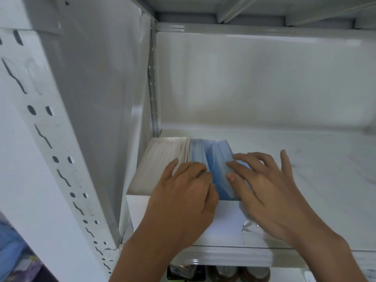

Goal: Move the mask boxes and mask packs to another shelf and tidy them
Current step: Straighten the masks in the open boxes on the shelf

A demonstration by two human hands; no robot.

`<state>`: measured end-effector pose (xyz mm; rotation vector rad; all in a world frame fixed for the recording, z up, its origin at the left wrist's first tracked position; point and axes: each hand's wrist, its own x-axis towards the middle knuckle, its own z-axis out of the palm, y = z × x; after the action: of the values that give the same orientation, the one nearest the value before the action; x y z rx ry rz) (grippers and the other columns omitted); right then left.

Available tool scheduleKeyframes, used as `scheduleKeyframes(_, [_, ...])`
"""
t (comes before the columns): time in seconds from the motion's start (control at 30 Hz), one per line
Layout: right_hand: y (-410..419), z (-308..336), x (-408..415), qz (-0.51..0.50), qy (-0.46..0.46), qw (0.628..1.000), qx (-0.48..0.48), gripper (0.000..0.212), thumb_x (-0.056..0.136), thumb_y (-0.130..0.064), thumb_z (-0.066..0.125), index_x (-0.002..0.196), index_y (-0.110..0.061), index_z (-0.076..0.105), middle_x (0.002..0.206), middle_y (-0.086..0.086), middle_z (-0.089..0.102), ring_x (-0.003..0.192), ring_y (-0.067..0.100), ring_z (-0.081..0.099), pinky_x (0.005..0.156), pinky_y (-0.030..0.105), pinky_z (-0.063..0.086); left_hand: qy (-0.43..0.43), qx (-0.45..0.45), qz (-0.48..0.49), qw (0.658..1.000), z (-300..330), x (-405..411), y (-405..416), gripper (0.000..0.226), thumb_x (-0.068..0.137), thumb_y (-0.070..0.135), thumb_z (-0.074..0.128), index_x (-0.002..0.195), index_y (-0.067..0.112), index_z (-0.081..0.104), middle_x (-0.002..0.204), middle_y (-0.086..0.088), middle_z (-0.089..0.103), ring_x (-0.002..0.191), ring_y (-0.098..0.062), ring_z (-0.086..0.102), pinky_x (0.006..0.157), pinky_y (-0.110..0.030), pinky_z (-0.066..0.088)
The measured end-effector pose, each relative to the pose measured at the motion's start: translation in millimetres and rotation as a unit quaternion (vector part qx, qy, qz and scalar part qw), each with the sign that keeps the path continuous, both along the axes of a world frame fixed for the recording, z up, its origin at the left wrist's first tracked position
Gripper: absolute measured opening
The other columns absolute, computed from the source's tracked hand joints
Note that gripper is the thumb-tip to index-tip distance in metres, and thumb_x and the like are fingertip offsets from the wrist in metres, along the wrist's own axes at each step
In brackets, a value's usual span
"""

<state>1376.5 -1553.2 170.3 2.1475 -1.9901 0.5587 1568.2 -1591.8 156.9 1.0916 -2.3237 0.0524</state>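
- The blue packs (218,169) stood on edge at the shelf's (305,180) left end, just beside a white pack (160,159).
- Left hand (183,198), fingers curled, pressed them; right hand (270,192), fingers spread flat, steadied the other side.
- Slack plastic could let the packs topple right, I judged.
- The upright (50,139) crowded the left; bottles (234,273) showed below.

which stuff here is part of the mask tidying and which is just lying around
Part of the job:
- blue masks, under both hands
- white masks, beside them on the left
- left hand, right hand
- shelf

Just lying about:
- items on the shelf below, too hidden to name
- blue fabric left of the upright
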Motion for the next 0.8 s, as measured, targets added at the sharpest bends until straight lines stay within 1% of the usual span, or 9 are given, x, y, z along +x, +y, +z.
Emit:
scheduleKeyframes(0.1, [-1.3,-5.4,-2.0,0.032,-0.012,0.999,0.014,0.064,0.098,-0.063,0.006,0.143,-0.041,0.046,0.149,-0.028,0.039,0.145,0.003,0.021,0.121,0.058,-0.005,-0.003,0.011,-0.015,1.0,0.7,-1.8,-0.6,0.047,0.096,0.034,0.033,0.125,0.019,0.067,0.13,0.0,0.065,0.118,-0.017,0.062,0.112,-0.048,0.042])
scheduleKeyframes(0.23, [-0.3,-8.0,-0.2,0.072,-0.045,0.996,0.001,0.057,0.099,-0.063,0.013,0.141,-0.042,0.045,0.141,-0.035,0.045,0.146,-0.002,0.017,0.12,0.057,-0.012,-0.005,0.006,-0.019,1.0,0.2,-0.9,-0.6,0.042,0.094,0.035,0.037,0.111,0.019,0.071,0.121,0.002,0.069,0.112,-0.015,0.065,0.108,-0.046,0.045])
scheduleKeyframes(0.4, [1.1,-5.4,5.6,0.106,-0.067,0.991,-0.04,0.042,0.101,-0.054,0.028,0.131,-0.041,0.054,0.125,-0.035,0.056,0.139,-0.005,0.028,0.12,0.059,-0.005,0.001,0.024,-0.029,0.999,3.5,-0.8,-3.0,0.038,0.095,0.037,0.033,0.11,0.025,0.066,0.116,0.01,0.063,0.106,-0.01,0.06,0.107,-0.041,0.041])
scheduleKeyframes(0.47, [0.8,-4.0,4.5,0.11,-0.11,0.987,-0.044,0.041,0.101,-0.05,0.03,0.131,-0.041,0.056,0.121,-0.035,0.056,0.136,-0.005,0.032,0.122,0.055,-0.002,0.012,0.025,-0.034,0.999,3.8,-1.2,-2.9,0.032,0.095,0.034,0.039,0.114,0.025,0.063,0.117,0.01,0.061,0.105,-0.01,0.059,0.106,-0.04,0.041])
scheduleKeyframes(0.53, [0.4,-1.5,1.8,0.096,-0.141,0.983,-0.067,0.041,0.099,-0.045,0.032,0.127,-0.038,0.061,0.119,-0.036,0.055,0.129,-0.006,0.037,0.122,0.053,0.007,0.04,0.02,-0.038,0.998,3.4,-1.0,-1.9,0.027,0.094,0.03,0.047,0.115,0.023,0.061,0.116,0.009,0.06,0.101,-0.011,0.059,0.104,-0.037,0.043])
scheduleKeyframes(0.6, [0.5,3.3,-1.7,0.074,-0.134,0.985,-0.083,0.04,0.095,-0.041,0.035,0.119,-0.034,0.066,0.114,-0.031,0.058,0.116,0.0,0.046,0.116,0.052,0.024,0.061,0.01,-0.041,0.997,3.1,-0.7,-1.4,0.02,0.093,0.029,0.052,0.109,0.022,0.063,0.111,0.008,0.058,0.097,-0.01,0.057,0.097,-0.028,0.044])
scheduleKeyframes(0.67, [2.0,7.6,-3.6,0.061,-0.085,0.992,-0.07,0.035,0.093,-0.039,0.038,0.109,-0.035,0.069,0.105,-0.026,0.061,0.103,0.006,0.051,0.104,0.045,0.034,0.078,0.001,-0.044,0.996,2.6,-0.1,-1.4,0.014,0.093,0.03,0.054,0.099,0.021,0.063,0.104,0.007,0.056,0.091,-0.009,0.053,0.087,-0.024,0.045])
scheduleKeyframes(0.73, [3.6,11.5,-1.5,0.049,-0.026,0.998,-0.037,0.03,0.092,-0.042,0.036,0.1,-0.041,0.065,0.091,-0.025,0.058,0.09,0.005,0.05,0.091,0.038,0.036,0.088,-0.003,-0.053,0.995,3.2,0.8,-2.0,0.017,0.093,0.035,0.052,0.096,0.021,0.062,0.1,0.007,0.054,0.088,-0.008,0.051,0.079,-0.024,0.046])
scheduleKeyframes(0.8, [2.9,16.3,3.3,0.046,-0.005,0.999,-0.003,0.031,0.09,-0.05,0.032,0.096,-0.043,0.062,0.081,-0.021,0.056,0.082,0.005,0.05,0.084,0.036,0.036,0.087,-0.004,-0.066,0.994,3.2,1.4,-3.5,0.018,0.093,0.036,0.052,0.094,0.021,0.062,0.097,0.007,0.054,0.086,-0.008,0.05,0.075,-0.025,0.046])
